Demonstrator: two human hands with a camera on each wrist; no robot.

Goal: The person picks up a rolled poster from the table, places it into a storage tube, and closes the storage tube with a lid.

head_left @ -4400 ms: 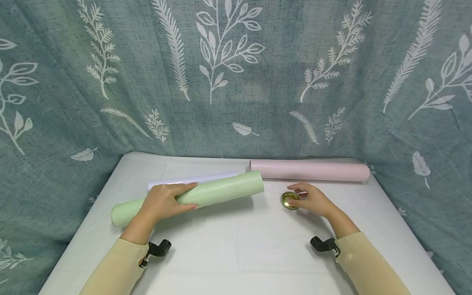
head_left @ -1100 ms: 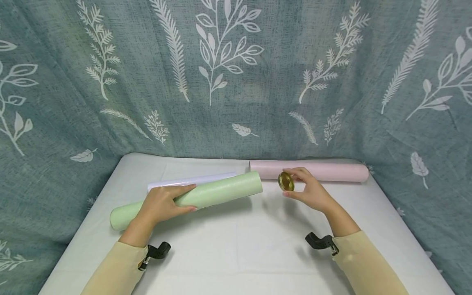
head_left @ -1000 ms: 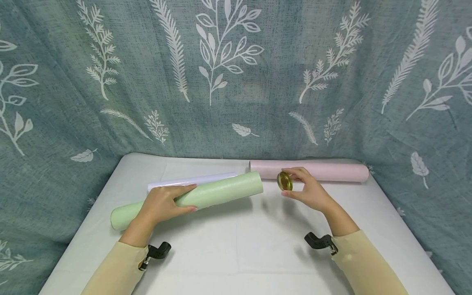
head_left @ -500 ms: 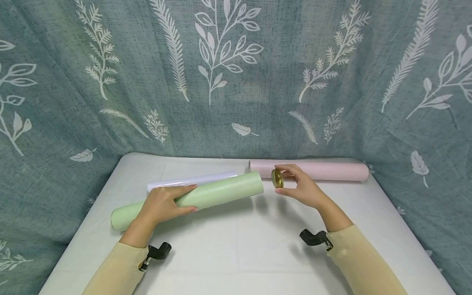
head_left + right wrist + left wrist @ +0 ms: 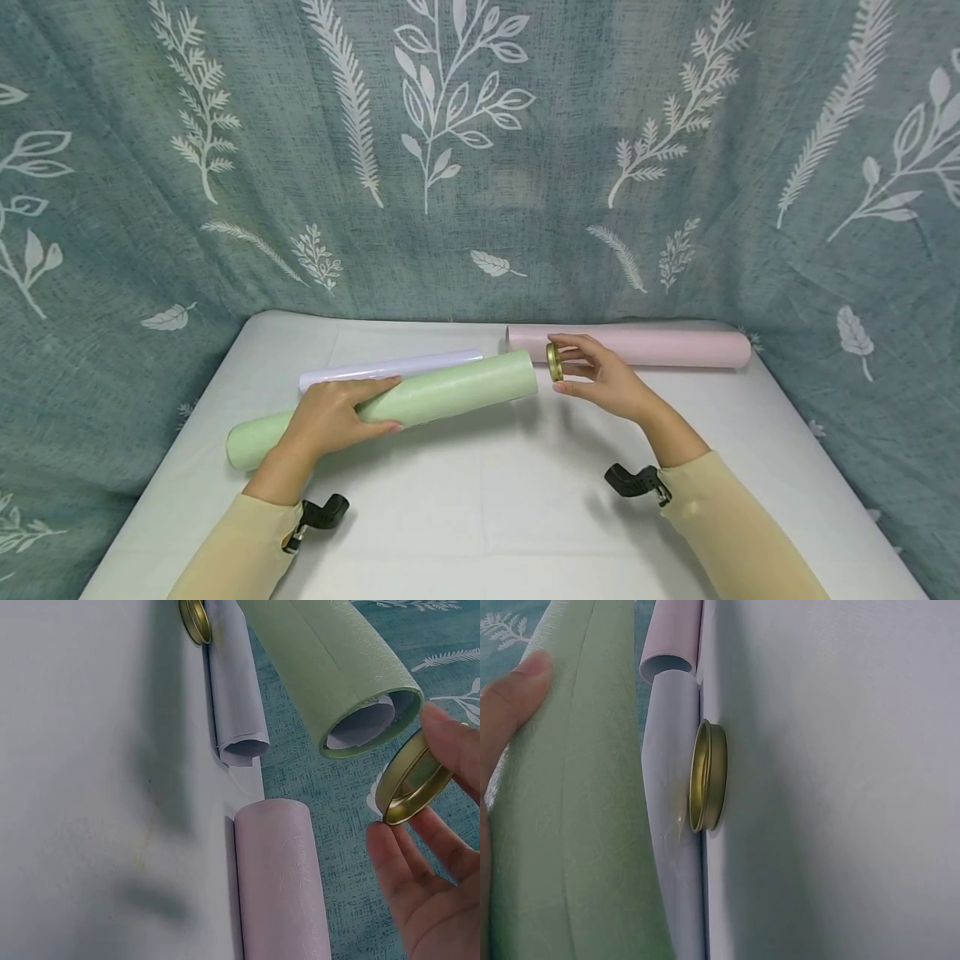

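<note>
My left hand grips a pale green cardboard tube and holds it tilted above the white table, its right end higher. Inside the tube's near mouth, the right wrist view shows a rolled pale sheet of paper. Thumb and fingertips of my right hand pinch a shallow gold metal cap by its rim. The cap stands on edge, a small gap away from the green tube's right end. A second gold cap sits on the table below the tube, hidden from the head view.
A lavender paper roll lies on the white table behind the green tube. Farther back at the right lies a pink tube. A patterned blue-green curtain surrounds the table's back and sides.
My right hand has picked the gold cap up from the table, turned it on edge and brought it left, close to the green tube's end. My left hand and the tube barely move.
</note>
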